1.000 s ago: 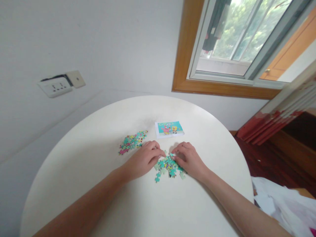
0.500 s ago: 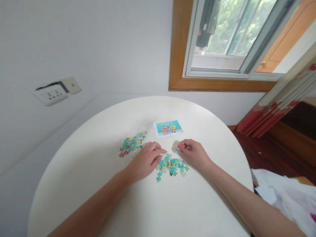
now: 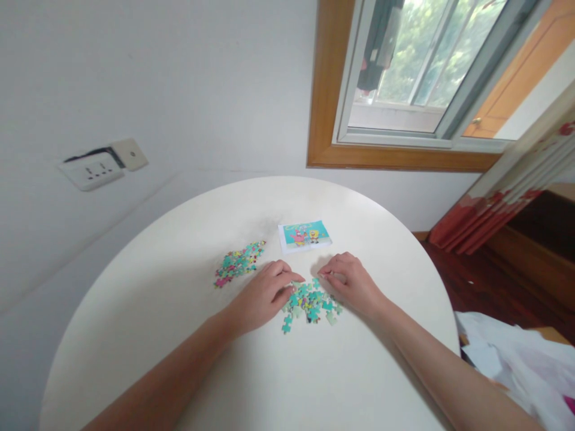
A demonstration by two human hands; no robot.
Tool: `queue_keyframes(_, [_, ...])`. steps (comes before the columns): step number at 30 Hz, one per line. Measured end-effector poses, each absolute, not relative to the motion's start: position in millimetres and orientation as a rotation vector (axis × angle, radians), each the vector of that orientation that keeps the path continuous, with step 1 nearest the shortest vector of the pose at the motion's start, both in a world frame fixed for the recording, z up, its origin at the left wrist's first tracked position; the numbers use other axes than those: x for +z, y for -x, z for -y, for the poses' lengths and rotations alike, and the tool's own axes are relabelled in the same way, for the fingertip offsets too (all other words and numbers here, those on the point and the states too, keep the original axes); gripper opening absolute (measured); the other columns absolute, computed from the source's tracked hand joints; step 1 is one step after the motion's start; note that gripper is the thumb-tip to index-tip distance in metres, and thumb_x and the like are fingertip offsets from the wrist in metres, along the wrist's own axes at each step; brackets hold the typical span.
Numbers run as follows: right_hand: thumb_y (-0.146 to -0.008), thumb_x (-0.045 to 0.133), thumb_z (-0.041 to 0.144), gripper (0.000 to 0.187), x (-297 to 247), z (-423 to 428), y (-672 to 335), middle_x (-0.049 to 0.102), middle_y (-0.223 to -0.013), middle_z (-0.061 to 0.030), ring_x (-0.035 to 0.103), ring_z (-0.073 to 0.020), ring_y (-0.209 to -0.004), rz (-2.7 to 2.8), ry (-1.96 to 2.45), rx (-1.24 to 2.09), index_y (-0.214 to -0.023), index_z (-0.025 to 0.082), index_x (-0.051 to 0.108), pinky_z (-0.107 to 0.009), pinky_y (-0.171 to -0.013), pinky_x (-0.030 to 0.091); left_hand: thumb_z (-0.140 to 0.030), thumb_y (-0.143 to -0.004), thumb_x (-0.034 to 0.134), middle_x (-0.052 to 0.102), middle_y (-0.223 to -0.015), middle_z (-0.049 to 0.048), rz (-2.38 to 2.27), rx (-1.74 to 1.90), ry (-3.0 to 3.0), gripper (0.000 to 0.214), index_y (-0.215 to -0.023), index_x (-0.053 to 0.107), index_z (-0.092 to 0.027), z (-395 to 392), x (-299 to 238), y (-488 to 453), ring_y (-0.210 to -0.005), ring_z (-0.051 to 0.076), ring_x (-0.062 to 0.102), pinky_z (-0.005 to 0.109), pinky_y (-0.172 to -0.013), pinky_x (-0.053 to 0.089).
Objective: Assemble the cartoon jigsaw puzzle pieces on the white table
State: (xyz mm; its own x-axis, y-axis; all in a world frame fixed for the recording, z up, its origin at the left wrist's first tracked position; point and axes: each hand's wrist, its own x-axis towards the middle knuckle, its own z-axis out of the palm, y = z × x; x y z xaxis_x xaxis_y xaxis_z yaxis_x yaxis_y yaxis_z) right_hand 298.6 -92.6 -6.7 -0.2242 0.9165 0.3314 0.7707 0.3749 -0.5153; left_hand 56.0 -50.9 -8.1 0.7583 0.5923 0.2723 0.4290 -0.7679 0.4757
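Observation:
A loose pile of jigsaw puzzle pieces [image 3: 309, 301], mostly turquoise and pale green, lies on the white table [image 3: 287, 383] between my hands. My left hand [image 3: 267, 293] rests at the pile's left edge, fingers apart and index finger stretched toward the pieces; I see nothing held in it. At the pile's upper right, my right hand [image 3: 349, 279] pinches a puzzle piece [image 3: 320, 276] between thumb and fingers, with most of the piece hidden. Beyond both hands lies a small picture card [image 3: 306, 235] with a pink and a yellow cartoon figure on turquoise.
A second heap of multicoloured puzzle pieces [image 3: 238, 263] sits left of my left hand. The round table meets the wall beneath a wood-framed window [image 3: 332, 157]. A wall socket [image 3: 96, 170] is at left; white plastic bags [image 3: 521, 359] lie beyond the right edge.
My right hand has shifted slightly left and down toward the pile, and the piece it pinches shows less. My left hand stays nearly in place. The view has tilted slightly.

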Motion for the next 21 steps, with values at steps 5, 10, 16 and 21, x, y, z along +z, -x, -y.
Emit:
queue_keyframes(5, [-0.080,0.058,0.008,0.023,6.9,103.1,-305.5,0.070,-0.085,-0.0044,0.059,-0.0191,-0.087,2.214,1.342,0.438,-0.091,0.022,0.073,-0.034,-0.083,0.044,-0.019,-0.088,0.056,0.051,-0.100,0.0046,-0.781,0.548,-2.597,0.025,-0.110,0.066,-0.026,52.9,-6.0,-58.1,-0.098,0.020,0.051,0.033,-0.088,0.043])
queue_keyframes(10, [-0.083,0.058,0.011,0.021,17.4,113.1,-316.6,0.068,-0.082,-0.0037,0.060,-0.0164,-0.081,2.242,1.288,0.690,-0.094,0.021,0.073,-0.029,-0.076,0.049,-0.017,-0.086,0.058,0.051,-0.099,0.0041,-0.793,0.568,-2.572,0.022,-0.105,0.066,-0.024,52.8,-6.2,-58.6,-0.097,0.019,0.052,0.032,-0.088,0.042])
queue_keyframes(16, [-0.074,0.067,0.007,0.035,17.0,116.1,-328.0,0.065,-0.098,-0.0040,0.059,-0.0182,-0.095,2.298,1.246,0.760,-0.103,0.025,0.070,-0.033,-0.086,0.050,-0.018,-0.086,0.057,0.053,-0.098,0.0046,-0.781,0.579,-2.547,0.017,-0.101,0.066,-0.022,53.4,-3.9,-58.3,-0.095,0.019,0.053,0.031,-0.086,0.044])
queue_keyframes(21, [-0.080,0.063,0.010,0.027,14.5,115.5,-323.0,0.065,-0.097,-0.0046,0.059,-0.0174,-0.093,2.291,1.208,0.738,-0.100,0.025,0.071,-0.031,-0.084,0.050,-0.016,-0.086,0.055,0.053,-0.098,0.0047,-0.784,0.576,-2.544,0.017,-0.099,0.064,-0.021,53.5,-3.5,-58.3,-0.095,0.019,0.053,0.031,-0.087,0.043])
